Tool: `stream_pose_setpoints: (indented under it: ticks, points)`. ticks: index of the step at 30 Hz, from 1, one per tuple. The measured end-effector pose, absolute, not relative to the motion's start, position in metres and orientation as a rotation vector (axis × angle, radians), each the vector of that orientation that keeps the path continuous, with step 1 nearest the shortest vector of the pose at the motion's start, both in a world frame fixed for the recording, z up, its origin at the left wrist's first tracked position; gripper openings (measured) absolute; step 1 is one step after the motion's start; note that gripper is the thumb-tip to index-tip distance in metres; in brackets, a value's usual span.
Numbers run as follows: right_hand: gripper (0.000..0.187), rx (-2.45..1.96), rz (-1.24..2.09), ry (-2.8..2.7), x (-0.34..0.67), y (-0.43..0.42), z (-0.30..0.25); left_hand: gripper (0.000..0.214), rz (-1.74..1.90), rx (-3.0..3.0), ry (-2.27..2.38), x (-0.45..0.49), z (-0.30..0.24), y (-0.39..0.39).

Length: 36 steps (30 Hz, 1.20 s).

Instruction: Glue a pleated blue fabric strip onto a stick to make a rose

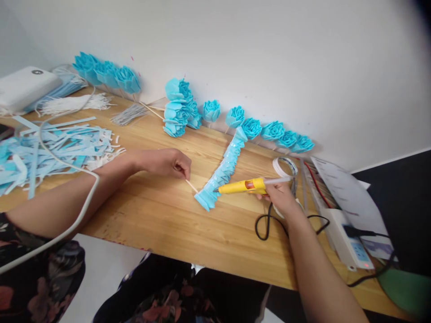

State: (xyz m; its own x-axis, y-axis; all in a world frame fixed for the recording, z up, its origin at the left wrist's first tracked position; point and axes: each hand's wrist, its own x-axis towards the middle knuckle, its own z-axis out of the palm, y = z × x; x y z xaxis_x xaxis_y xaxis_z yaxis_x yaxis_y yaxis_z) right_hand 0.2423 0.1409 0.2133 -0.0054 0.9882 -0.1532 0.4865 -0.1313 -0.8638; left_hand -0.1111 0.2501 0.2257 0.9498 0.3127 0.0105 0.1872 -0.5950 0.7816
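Observation:
My left hand [170,163] pinches a thin wooden stick [191,185], whose far end meets the lower end of a strip of pleated light-blue material [220,172]. In my right hand [279,196] is a yellow glue gun [239,186] with a clear glue stick at its back. Its nozzle points left, at the lower end of the pleated strip; whether it touches cannot be made out. The strip runs across the wooden table [161,215] up toward blue flowers [252,128] at the wall.
More blue flowers [178,110] line the wall. Cut blue strips [67,150] and a white device [27,87] are at left, with a white cable [90,197] crossing my left arm. At right are a tape roll [285,167], a power strip [350,242] and a black cord [268,224].

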Motion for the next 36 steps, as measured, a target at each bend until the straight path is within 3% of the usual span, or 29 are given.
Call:
stream_pose_setpoints:
  ticks: [9, 36]
  points:
    - [0.045, -1.662, 0.996, -1.677, 0.2492, 0.1416, 0.2078, 0.013, 0.191, 2.215, 0.350, -0.1110, 0.2250, 0.2500]
    - [0.037, -1.644, 0.997, -1.699, 0.2505, 0.1430, 0.2071, 0.015, 0.142, 2.225, 0.404, -0.1106, 0.2267, 0.2493]
